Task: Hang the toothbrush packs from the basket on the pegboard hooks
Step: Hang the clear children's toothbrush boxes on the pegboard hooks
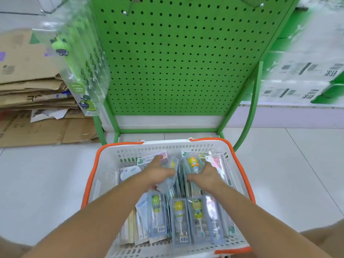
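Both hands are reaching into the white basket with the orange rim, which is standing on the floor just in front of the green pegboard. The left hand is grasping a clear toothbrush pack. The right hand is lying among the packs; whether it is grasping one cannot be told. Several packs are hanging at the pegboard's left edge.

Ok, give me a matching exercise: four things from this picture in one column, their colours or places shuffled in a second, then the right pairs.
Things:
1. pegboard
2. basket
3. cardboard
4. hanging pack

Colour or place:
A. flattened in a stack on the floor, left
B. white with an orange rim
C. green, full of holes
D. at the pegboard's left edge, above the floor

Pairs: 1-C, 2-B, 3-A, 4-D
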